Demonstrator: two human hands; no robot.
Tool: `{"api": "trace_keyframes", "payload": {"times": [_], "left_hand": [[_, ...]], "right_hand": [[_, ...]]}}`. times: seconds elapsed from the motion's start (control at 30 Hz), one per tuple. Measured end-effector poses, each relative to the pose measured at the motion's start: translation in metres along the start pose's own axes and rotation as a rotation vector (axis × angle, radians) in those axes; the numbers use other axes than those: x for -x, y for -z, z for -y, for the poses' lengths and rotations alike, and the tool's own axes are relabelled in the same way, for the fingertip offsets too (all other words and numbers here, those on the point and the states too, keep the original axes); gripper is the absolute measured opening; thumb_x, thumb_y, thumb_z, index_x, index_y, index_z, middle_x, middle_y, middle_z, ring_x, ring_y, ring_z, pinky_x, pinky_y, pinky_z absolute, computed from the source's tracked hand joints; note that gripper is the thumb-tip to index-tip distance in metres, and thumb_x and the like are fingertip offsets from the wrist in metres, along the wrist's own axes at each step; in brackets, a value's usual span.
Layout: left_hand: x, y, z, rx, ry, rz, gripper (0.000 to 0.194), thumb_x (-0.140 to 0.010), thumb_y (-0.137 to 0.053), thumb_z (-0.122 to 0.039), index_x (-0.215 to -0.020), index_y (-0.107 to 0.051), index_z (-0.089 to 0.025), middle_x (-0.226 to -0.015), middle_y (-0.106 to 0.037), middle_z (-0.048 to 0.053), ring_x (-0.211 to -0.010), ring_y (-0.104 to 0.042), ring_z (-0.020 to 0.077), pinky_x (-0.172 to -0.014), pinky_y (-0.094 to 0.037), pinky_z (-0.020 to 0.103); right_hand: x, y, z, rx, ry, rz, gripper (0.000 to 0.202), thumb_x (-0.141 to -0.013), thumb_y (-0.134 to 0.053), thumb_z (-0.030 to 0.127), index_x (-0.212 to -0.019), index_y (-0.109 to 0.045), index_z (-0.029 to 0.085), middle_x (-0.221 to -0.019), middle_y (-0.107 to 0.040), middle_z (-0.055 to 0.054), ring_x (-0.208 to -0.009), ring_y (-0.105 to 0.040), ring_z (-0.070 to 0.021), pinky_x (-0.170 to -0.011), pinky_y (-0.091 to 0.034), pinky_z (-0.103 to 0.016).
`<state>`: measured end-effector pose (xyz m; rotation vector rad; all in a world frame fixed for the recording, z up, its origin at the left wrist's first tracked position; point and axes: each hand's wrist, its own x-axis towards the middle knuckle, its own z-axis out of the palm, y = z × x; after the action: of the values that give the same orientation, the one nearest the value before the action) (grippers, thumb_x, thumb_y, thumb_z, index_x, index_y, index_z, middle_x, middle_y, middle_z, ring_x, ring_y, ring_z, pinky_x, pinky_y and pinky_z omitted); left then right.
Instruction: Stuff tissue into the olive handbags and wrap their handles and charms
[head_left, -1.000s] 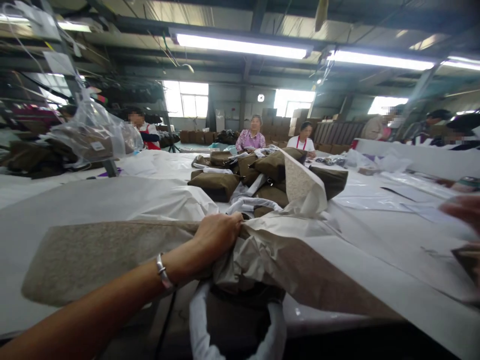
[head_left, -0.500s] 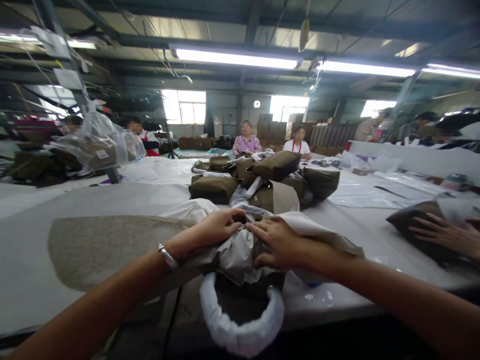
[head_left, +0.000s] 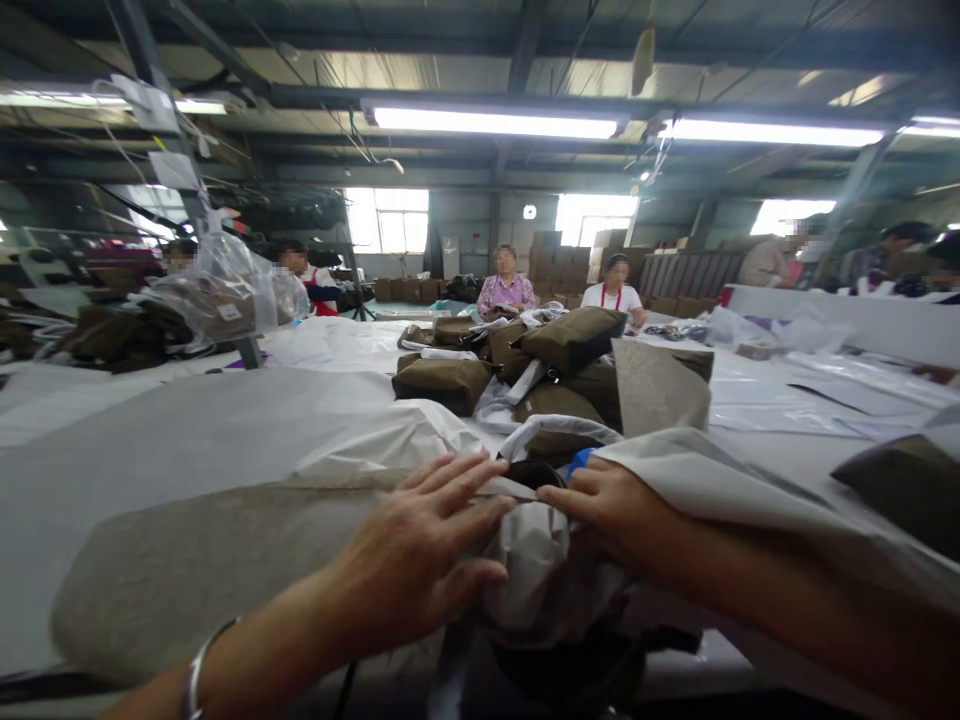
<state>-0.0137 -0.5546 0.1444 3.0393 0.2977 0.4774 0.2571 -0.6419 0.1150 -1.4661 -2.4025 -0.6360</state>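
A dark bag (head_left: 559, 665) lies at the table's near edge, with crumpled pale paper (head_left: 525, 560) bulging from it. My left hand (head_left: 431, 540) rests on the left side of this paper, its fingers apart and holding nothing. On the right, my right hand (head_left: 611, 500) is curled at the bag's opening, beside something blue (head_left: 581, 462); what its fingers grip is too hidden to tell. A white-wrapped handle (head_left: 559, 425) arches just beyond both hands. Under my left forearm is a flat grey-beige piece (head_left: 202, 570).
Olive bags (head_left: 442, 383) are piled beyond my hands, with a grey-beige panel (head_left: 660, 385) at their right. Another dark bag (head_left: 907, 490) lies at the right edge. Two people sit across the table; a post (head_left: 247, 350) with plastic bags stands at the left.
My left hand has opened and spread on the paper. My right hand has curled near something blue. The wrapped handle at the front has gone from view, and the co-worker's hands at right are gone.
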Motion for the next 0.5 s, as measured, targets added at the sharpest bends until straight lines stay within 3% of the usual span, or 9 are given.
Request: {"api": "trace_keyframes", "payload": {"times": [0.13,0.2,0.3,0.4,0.5], "left_hand": [[-0.007,-0.014,-0.012,0.090,0.012,0.111,0.085,-0.085,-0.070,-0.061,-0.152,-0.043,-0.016,-0.153,-0.051,0.011,-0.143,-0.045,0.0299,-0.122,-0.033,0.048],[-0.011,-0.020,-0.014,0.063,0.069,0.101,0.078,-0.084,-0.075,-0.047,-0.149,-0.046,-0.015,-0.151,-0.053,0.011,-0.142,-0.046,0.0308,-0.119,-0.035,0.048],[-0.015,-0.022,-0.020,0.039,0.071,0.065,0.055,-0.091,-0.065,-0.031,-0.143,-0.052,-0.015,-0.145,-0.060,0.010,-0.136,-0.053,0.0283,-0.118,-0.035,0.047],[-0.016,-0.016,-0.033,0.079,0.009,0.055,0.049,-0.092,-0.060,-0.024,-0.140,-0.054,-0.015,-0.141,-0.063,0.009,-0.131,-0.056,0.0259,-0.118,-0.034,0.042],[-0.020,-0.014,-0.045,0.162,0.035,0.145,0.046,-0.088,-0.071,-0.035,-0.130,-0.060,-0.019,-0.130,-0.069,0.006,-0.120,-0.062,0.0255,-0.110,-0.042,0.039]], "right_hand": [[0.002,-0.015,0.013,0.113,0.057,-0.091,0.025,-0.092,-0.060,0.009,-0.113,-0.070,0.016,-0.093,-0.072,-0.009,-0.081,-0.062,-0.0208,-0.072,-0.050,-0.032],[0.002,-0.011,0.019,0.163,0.090,-0.188,0.023,-0.096,-0.054,0.007,-0.110,-0.072,0.013,-0.103,-0.074,-0.013,-0.086,-0.064,-0.0221,-0.077,-0.054,-0.034],[0.012,0.009,0.029,0.244,0.084,-0.285,0.030,-0.100,-0.045,0.007,-0.111,-0.073,0.010,-0.107,-0.075,-0.013,-0.091,-0.066,-0.0237,-0.084,-0.055,-0.037],[0.031,0.027,0.039,0.239,0.044,-0.251,0.033,-0.100,-0.044,0.008,-0.116,-0.072,0.014,-0.110,-0.076,-0.010,-0.098,-0.068,-0.0231,-0.085,-0.056,-0.035],[0.043,0.030,0.044,0.070,-0.016,-0.131,0.026,-0.095,-0.054,0.007,-0.110,-0.073,0.015,-0.101,-0.077,-0.007,-0.087,-0.069,-0.0197,-0.075,-0.058,-0.029]]}}
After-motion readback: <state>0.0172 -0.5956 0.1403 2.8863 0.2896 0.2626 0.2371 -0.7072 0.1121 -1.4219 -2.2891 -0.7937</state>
